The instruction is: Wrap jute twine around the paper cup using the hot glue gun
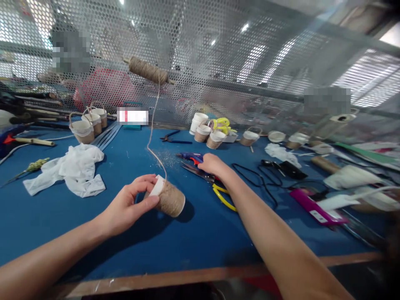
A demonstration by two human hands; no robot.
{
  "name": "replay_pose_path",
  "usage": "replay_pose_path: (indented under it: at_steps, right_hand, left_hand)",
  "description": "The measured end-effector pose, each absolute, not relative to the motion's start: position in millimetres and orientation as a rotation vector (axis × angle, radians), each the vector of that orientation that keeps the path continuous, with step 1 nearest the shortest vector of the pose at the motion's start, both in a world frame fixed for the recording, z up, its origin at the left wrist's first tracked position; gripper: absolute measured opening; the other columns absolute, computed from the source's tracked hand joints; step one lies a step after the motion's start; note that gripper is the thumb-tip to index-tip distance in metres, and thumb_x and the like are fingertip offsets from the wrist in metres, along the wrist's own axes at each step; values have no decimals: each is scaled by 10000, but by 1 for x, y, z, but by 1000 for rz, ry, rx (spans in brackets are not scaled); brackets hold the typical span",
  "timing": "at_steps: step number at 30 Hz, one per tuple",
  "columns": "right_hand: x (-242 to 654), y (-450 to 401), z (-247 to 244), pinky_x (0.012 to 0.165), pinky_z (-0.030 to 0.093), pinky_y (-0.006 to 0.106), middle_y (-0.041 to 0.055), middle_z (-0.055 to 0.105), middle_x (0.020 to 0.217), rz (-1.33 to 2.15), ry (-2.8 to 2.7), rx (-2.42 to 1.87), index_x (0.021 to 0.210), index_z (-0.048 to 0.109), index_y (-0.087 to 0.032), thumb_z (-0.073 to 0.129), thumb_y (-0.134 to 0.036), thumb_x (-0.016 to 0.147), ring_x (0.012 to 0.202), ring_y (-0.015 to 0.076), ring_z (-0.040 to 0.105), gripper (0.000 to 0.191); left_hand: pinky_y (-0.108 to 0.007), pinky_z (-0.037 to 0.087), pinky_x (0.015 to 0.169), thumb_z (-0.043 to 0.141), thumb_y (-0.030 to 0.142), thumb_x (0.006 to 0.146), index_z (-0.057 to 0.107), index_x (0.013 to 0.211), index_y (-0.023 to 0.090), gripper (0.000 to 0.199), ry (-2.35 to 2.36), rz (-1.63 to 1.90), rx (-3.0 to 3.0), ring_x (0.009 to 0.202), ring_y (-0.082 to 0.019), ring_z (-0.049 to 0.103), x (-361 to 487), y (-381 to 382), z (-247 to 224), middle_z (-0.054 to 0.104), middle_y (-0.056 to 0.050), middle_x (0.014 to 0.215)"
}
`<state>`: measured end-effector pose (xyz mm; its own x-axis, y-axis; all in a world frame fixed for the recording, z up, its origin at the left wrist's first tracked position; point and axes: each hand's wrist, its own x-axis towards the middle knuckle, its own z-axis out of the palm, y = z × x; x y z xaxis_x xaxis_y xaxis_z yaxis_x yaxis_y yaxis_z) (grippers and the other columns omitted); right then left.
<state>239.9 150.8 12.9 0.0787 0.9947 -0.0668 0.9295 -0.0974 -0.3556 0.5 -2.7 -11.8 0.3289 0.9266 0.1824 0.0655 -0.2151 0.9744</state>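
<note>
My left hand (137,202) grips a white paper cup (170,199) by its rim end, tilted on its side above the blue table. Brown twine is wrapped around most of the cup. From it a loose strand (151,133) runs up to a twine spool (148,71) hung at the mesh. My right hand (214,163) is closed around the handle of a blue and red glue gun (191,155), whose nozzle points left. Just below that hand lie scissors with yellow handles (223,199), partly hidden by my forearm.
Twine-wrapped cups (83,131) stand at the back left, others (216,139) at the back middle. Pliers (175,138) lie behind the glue gun. A white cloth (75,168) is on the left. Black cable (262,179) and a purple power strip (317,208) lie right.
</note>
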Motion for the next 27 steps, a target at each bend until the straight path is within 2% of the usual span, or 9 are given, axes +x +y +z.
replay_pose_path:
  at_steps: [3,7,8,11,12,14,21,25,27]
  right_hand:
    - [239,150,8,775,485,389,77,549,1129,508,-1888,-2128,1118,531,-167,513,-305,865,936,189,568,289]
    - [241,122,26,703,504,337,83,630,905,638,-1824,-1923,1081,516,-119,581,-215,796,758,174,611,307]
    - [242,111,32,684,508,306,69,639,881,696,-1826,-1833,1079,508,-141,579,-207,786,728,159,615,308]
    - [242,76,48,578,509,261,23,649,708,921,-1830,-1617,901,544,-170,575,-317,763,607,140,612,205]
    - [241,66,50,531,495,258,26,642,650,1072,-1786,-1490,821,554,-167,588,-363,745,558,140,602,213]
    - [238,50,50,490,478,245,35,646,630,1142,-1790,-1377,743,566,-163,601,-407,733,506,128,590,247]
    - [229,25,36,405,472,220,-21,561,488,997,-2010,-1360,884,615,-174,520,-392,801,442,120,552,252]
    - [226,19,33,376,465,235,-28,562,442,830,-2100,-1362,722,609,-207,539,-387,783,380,126,538,202]
    - [224,17,32,369,457,252,-30,563,434,631,-2178,-1305,660,592,-234,537,-370,778,368,136,537,188]
  left_hand:
    - [-446,220,1047,543,271,814,546,717,164,144,931,1078,1593,1214,-263,391,-2,0,-12,491,-107,1183]
    - [-449,236,1046,537,262,818,549,730,167,131,950,1096,1635,1214,-261,400,-7,3,-12,487,-107,1199]
    - [-447,239,1046,537,261,818,550,732,169,127,962,1098,1655,1216,-259,399,-8,4,-12,486,-105,1203]
    - [-433,248,1047,536,250,820,560,752,175,103,1002,1108,1766,1233,-251,380,-10,7,-11,493,-98,1210]
    - [-429,251,1047,532,244,822,563,761,177,95,1017,1113,1818,1238,-247,372,-11,8,-11,499,-96,1207]
    - [-425,255,1047,519,227,828,565,780,177,82,1049,1121,1919,1242,-241,364,-12,9,-10,514,-96,1191]
    - [-418,300,1027,515,220,823,586,809,168,89,1101,1099,1945,1218,-246,400,-11,8,-10,557,-108,1131]
    - [-414,303,1026,537,230,810,582,762,174,87,1140,1063,1798,1196,-252,434,-10,8,-8,590,-104,1123]
    - [-409,293,1033,539,226,809,584,770,180,75,1133,1054,1765,1207,-247,430,-10,8,-8,591,-98,1145]
